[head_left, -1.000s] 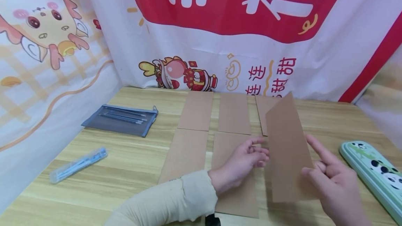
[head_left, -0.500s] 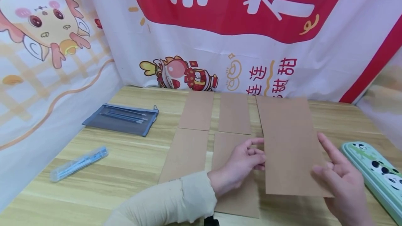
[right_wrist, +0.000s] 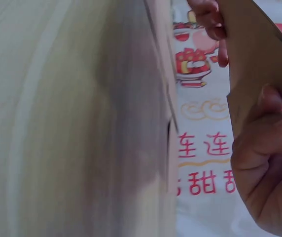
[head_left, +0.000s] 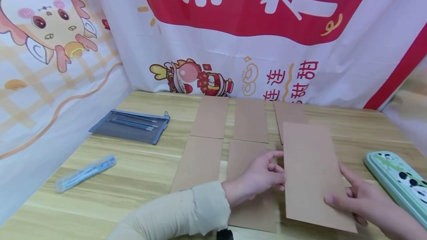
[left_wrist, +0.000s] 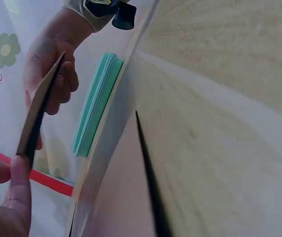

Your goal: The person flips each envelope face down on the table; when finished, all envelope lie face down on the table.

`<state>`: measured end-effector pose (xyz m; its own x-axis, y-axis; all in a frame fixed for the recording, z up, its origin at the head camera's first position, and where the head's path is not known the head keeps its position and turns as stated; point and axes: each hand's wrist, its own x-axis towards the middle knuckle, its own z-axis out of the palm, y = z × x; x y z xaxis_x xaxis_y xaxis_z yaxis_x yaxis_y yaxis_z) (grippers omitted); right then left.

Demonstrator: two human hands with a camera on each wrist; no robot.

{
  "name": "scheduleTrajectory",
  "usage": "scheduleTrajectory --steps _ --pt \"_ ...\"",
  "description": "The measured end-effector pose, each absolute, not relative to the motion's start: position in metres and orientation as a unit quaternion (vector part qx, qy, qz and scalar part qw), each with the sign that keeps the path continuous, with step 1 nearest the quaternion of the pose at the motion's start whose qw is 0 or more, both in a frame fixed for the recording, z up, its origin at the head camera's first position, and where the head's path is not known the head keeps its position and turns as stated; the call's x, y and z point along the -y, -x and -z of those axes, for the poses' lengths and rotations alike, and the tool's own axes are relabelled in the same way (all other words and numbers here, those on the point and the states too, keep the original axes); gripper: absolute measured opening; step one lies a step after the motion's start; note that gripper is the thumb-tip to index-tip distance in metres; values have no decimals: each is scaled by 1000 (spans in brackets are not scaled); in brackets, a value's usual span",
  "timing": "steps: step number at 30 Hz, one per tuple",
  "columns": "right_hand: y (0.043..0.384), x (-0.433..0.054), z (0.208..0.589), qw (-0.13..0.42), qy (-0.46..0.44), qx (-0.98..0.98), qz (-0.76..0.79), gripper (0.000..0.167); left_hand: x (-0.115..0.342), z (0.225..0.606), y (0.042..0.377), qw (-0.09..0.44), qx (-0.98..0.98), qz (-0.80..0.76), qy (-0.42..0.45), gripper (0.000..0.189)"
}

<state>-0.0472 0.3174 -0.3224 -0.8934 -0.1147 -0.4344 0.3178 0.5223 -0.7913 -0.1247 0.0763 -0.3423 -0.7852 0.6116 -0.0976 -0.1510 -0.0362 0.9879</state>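
Note:
In the head view a plain brown cardboard piece [head_left: 311,175] is raised off the table, its near end tilted toward me. My right hand [head_left: 361,199] pinches its right side, thumb on the front face and other fingers at the edge or behind. My left hand [head_left: 257,175] meets its left edge with loosely bent fingers; some fingertips are hidden there. The left wrist view shows the held cardboard [left_wrist: 40,106] nearly edge-on, with left fingertips [left_wrist: 20,170] touching its end. In the right wrist view the thumb and fingers of my right hand [right_wrist: 269,153] grip the cardboard.
Several more cardboard pieces [head_left: 209,117] lie in rows on the wooden table [head_left: 146,166]. At left are a mesh zip pouch [head_left: 131,125] and a clear case with blue contents [head_left: 86,173]. A green panda pencil case [head_left: 401,182] lies at right; a printed cloth [head_left: 186,40] hangs behind.
The held cardboard has turned from an angled, narrow view to facing me broadly, then dropped lower and nearer, uncovering the piece behind it. My right hand has turned with it; the left stays at its edge.

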Motion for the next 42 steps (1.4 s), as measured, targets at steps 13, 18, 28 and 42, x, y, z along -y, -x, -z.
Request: scheduleTrajectory --steps 13,18,28,42 --pt "47 -334 344 324 -80 -834 438 102 -84 342 118 354 -731 -550 -193 79" --pt "47 -336 351 338 -64 -826 447 102 -86 342 117 352 -772 -494 -192 74" --pt "46 -340 356 343 -88 -836 419 106 -88 344 113 326 -812 -423 -235 60" --pt "47 -341 363 316 -162 -861 365 115 -83 345 118 336 -794 -436 -259 67"
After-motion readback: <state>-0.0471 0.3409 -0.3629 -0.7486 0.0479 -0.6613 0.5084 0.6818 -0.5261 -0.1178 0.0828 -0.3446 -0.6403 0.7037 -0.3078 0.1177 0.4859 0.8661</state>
